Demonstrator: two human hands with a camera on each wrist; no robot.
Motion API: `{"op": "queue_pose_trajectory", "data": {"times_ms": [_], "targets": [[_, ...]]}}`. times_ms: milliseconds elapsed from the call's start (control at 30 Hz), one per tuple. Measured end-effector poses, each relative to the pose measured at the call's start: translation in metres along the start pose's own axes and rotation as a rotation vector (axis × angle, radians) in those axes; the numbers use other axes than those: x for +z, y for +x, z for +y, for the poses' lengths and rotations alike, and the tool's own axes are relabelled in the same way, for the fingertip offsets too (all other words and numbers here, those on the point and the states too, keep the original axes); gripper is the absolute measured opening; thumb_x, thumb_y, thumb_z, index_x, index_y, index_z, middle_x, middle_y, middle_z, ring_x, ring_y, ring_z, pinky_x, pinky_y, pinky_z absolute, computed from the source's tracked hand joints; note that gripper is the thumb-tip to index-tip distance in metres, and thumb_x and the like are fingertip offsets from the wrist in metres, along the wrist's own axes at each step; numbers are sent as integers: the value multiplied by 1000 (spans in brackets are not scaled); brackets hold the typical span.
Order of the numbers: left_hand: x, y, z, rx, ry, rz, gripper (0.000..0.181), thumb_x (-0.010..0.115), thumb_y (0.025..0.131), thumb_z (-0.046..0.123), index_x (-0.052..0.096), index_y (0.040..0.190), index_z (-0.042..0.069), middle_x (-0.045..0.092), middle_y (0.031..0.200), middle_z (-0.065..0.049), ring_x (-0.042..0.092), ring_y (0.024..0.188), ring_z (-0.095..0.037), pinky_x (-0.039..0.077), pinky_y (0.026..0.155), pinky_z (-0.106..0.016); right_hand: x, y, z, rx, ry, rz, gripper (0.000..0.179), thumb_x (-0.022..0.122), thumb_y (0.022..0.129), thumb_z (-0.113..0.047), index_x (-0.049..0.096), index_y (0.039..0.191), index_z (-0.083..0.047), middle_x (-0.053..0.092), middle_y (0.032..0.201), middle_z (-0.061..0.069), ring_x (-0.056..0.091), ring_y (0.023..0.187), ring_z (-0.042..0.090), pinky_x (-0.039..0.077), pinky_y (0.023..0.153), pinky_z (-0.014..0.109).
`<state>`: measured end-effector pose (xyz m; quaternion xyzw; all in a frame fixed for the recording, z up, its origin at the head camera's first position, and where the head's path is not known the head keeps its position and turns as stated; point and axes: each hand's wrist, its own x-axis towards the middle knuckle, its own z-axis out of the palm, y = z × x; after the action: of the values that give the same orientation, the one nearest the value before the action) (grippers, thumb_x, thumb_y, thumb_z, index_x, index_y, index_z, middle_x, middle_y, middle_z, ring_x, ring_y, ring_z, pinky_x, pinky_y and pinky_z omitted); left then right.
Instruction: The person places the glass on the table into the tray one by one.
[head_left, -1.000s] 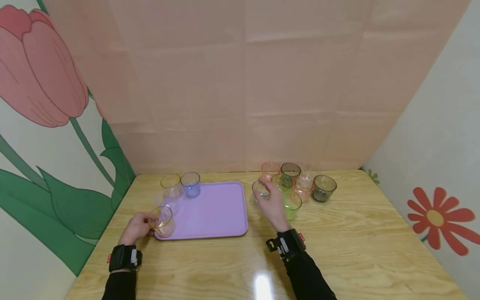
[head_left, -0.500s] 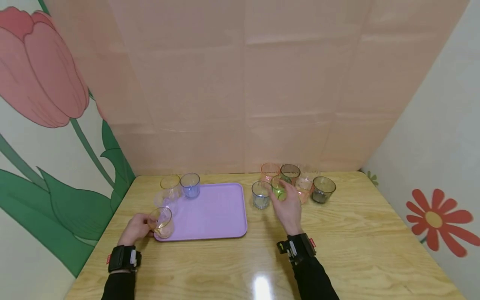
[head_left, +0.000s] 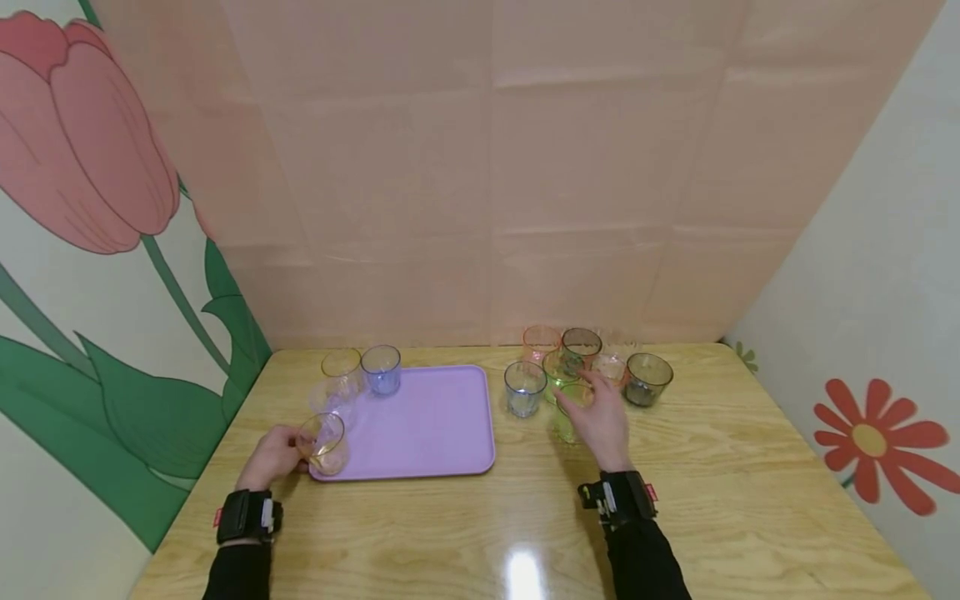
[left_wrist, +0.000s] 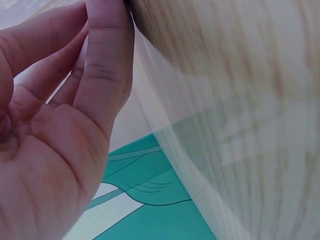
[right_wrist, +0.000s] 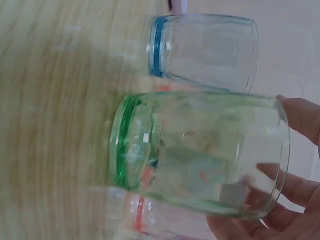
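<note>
At the purple tray's (head_left: 435,425) near-left corner, my left hand (head_left: 272,457) holds the side of an amber-rimmed glass (head_left: 332,457); its fingertips are cut off in the left wrist view. My right hand (head_left: 600,423) grips a light green glass (right_wrist: 200,150) near the rim, thumb on one side and fingers on the other. That glass stands upright on the table. Just left of it is a clear glass with a bluish base (head_left: 522,402). Behind it stands another green glass (head_left: 553,367), partly covered by the fingers.
A blue glass (head_left: 384,381), a yellow-rimmed glass (head_left: 341,368) and a pale purple glass (head_left: 330,402) line the tray's left end. Behind my right hand stand a pink glass (head_left: 540,337) and a brown glass (head_left: 582,340), with a smoky glass (head_left: 647,389) to the right.
My right hand has let go of the clear bluish glass, moved right, and taken hold of the near green glass, which has shifted slightly left. The left hand has stayed put.
</note>
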<state>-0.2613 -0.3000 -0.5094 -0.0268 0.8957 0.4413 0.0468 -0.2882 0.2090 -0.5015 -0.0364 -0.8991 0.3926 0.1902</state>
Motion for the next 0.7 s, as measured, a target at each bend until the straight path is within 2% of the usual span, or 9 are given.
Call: {"op": "queue_pose_trajectory", "data": {"times_ms": [167,300,500,700], "targets": [[0,0,2,-21,14,5,16,55,88,-8,69,95,-9,65,90,-13,62,75,-20,56,65,-31,-5,-4,6,4,33,-43,82,75,90,-43,42,146,6,51,137,31,52,121,46,45,93,59],[0,3,1,-33,19,10,14,57,88,-6,70,95,-8,65,94,-15,62,77,-21,55,66,-31,-9,-3,12,-6,80,-108,92,77,87,-48,37,148,7,47,141,32,50,124,47,46,94,58],[1,4,0,-22,13,4,14,58,86,-9,69,92,-8,65,93,-15,62,76,-20,56,65,-31,-15,-1,17,53,115,-269,101,85,82,-40,28,151,6,41,145,33,44,132,49,43,103,59],[0,2,-1,-5,-5,0,14,57,85,-10,68,93,-10,65,95,-17,62,76,-20,57,65,-32,-14,-2,18,95,104,-331,101,87,79,-31,26,150,6,43,143,33,46,129,50,44,102,59]]}}
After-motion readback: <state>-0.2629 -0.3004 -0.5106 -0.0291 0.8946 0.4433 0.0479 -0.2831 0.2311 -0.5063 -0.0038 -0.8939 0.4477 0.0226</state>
